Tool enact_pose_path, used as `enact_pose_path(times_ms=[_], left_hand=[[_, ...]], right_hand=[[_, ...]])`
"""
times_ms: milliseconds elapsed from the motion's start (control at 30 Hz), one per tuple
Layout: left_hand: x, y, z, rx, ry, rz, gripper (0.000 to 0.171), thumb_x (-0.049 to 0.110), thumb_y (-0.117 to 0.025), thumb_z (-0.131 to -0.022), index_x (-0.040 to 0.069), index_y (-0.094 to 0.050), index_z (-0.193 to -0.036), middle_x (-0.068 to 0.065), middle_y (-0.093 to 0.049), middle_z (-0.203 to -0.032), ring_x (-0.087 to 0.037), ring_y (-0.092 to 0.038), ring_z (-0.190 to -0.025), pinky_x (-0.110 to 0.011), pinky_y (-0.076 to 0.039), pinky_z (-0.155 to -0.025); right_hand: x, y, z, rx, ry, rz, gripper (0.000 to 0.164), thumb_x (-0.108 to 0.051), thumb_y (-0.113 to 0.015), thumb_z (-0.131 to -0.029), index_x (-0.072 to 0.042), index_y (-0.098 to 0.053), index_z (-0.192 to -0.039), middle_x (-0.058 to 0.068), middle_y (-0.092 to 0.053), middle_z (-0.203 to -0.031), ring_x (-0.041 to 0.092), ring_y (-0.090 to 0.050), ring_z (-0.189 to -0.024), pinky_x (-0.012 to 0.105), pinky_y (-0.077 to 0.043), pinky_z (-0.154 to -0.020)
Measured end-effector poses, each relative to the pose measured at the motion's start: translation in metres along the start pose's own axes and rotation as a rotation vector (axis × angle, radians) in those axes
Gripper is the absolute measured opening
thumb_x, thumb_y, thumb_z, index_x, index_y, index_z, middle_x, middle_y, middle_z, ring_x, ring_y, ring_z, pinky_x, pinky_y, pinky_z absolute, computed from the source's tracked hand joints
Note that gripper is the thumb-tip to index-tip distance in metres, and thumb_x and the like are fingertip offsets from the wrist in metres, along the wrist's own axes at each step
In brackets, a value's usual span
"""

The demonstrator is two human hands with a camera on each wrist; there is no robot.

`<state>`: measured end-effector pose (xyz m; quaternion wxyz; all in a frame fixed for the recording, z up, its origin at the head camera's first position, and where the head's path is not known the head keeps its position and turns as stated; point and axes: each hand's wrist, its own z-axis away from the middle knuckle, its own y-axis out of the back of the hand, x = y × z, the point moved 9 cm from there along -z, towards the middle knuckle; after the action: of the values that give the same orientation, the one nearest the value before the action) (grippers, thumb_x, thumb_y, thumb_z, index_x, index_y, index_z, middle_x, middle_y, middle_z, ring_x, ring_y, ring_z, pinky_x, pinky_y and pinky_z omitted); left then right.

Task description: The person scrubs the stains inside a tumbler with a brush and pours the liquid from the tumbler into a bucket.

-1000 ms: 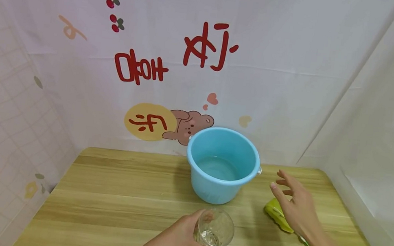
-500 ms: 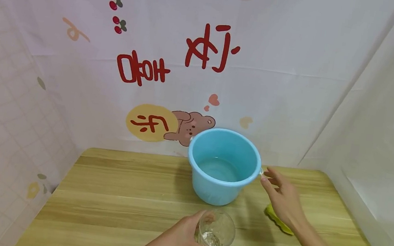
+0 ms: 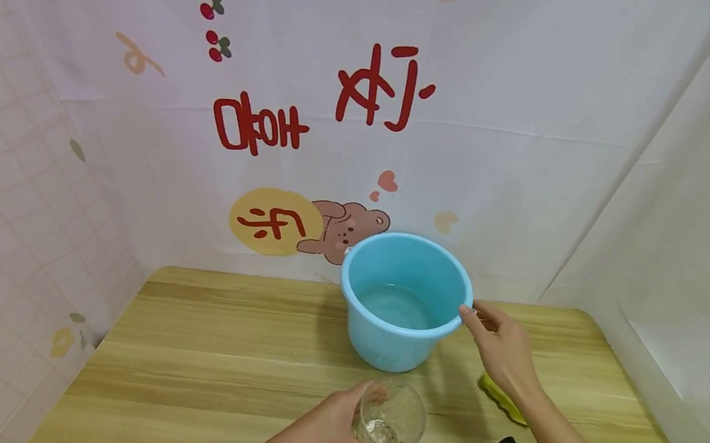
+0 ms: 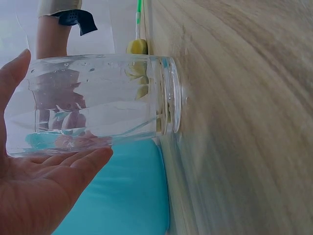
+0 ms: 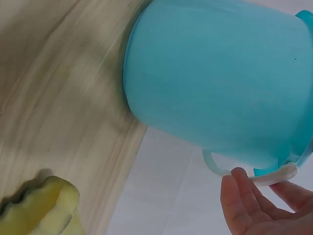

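My left hand point(image 3: 332, 429) grips a clear glass point(image 3: 394, 415) around its side, thumb in front and fingers behind. Its mouth faces up, and its base point(image 4: 168, 95) is right at the tabletop in the left wrist view. Behind it stands a light-blue bucket point(image 3: 389, 348) with shallow water point(image 3: 394, 306) inside. My right hand point(image 3: 506, 347) holds the bucket's right edge, the thumb on the rim beside the handle joint. In the right wrist view the fingertips point(image 5: 237, 178) lie against the pale handle point(image 5: 274, 176).
A yellow-green sponge brush point(image 3: 502, 401) lies right of the bucket, partly behind my right forearm; its green-and-white handle point(image 4: 138, 22) shows in the left wrist view. The wooden table point(image 3: 212, 359) ends at a printed white curtain point(image 3: 502, 158), close behind the bucket.
My right hand has moved left from above the sponge brush to the bucket's right rim and taken hold there. The left hand keeps its grip on the glass in the same spot.
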<state>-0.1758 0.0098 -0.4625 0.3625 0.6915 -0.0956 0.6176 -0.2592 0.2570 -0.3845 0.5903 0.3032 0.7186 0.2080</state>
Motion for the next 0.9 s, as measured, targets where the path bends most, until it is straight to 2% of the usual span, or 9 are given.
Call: enact_pose_path(times_ms=[367,600,767,900], left_hand=[[-0.0007,0.0005,-0.0008,-0.003,0.018,0.016,0.075,0.034,-0.096,-0.077,0.018,-0.058,-0.139,0.003,-0.061,-0.140,-0.014,-0.055,-0.130,-0.036,-0.048,-0.106],[-0.0009,0.0012,-0.0022,-0.005,0.015,0.019,0.076,0.035,-0.096,-0.077,0.015,-0.058,-0.140,0.000,-0.062,-0.140,-0.016,-0.057,-0.129,-0.033,-0.050,-0.103],[-0.0063,0.0053,-0.0018,0.009,0.047,0.063,0.079,0.034,-0.095,-0.078,0.017,-0.056,-0.145,0.001,-0.061,-0.143,-0.014,-0.056,-0.131,-0.033,-0.048,-0.106],[-0.0077,0.0086,-0.0019,0.017,0.039,0.075,0.083,0.034,-0.095,-0.078,0.016,-0.053,-0.148,0.000,-0.061,-0.144,-0.014,-0.055,-0.132,-0.033,-0.046,-0.108]], right_hand=[[-0.0008,-0.0005,-0.0025,0.006,-0.035,-0.035,0.060,-0.052,-0.056,-0.106,-0.004,-0.066,-0.139,0.018,-0.073,-0.123,0.034,-0.068,-0.110,0.048,-0.055,-0.085],[-0.0007,-0.0001,-0.0021,0.014,-0.027,-0.052,0.058,-0.050,-0.057,-0.107,-0.002,-0.066,-0.138,0.018,-0.073,-0.123,0.036,-0.067,-0.112,0.054,-0.055,-0.089],[-0.0024,0.0001,-0.0025,0.019,-0.019,-0.040,0.059,-0.051,-0.057,-0.107,-0.001,-0.067,-0.138,0.020,-0.072,-0.124,0.038,-0.067,-0.113,0.059,-0.055,-0.091],[-0.0034,-0.0008,-0.0027,0.021,-0.019,-0.034,0.059,-0.051,-0.057,-0.107,-0.001,-0.067,-0.138,0.021,-0.072,-0.125,0.038,-0.067,-0.113,0.059,-0.055,-0.091]])
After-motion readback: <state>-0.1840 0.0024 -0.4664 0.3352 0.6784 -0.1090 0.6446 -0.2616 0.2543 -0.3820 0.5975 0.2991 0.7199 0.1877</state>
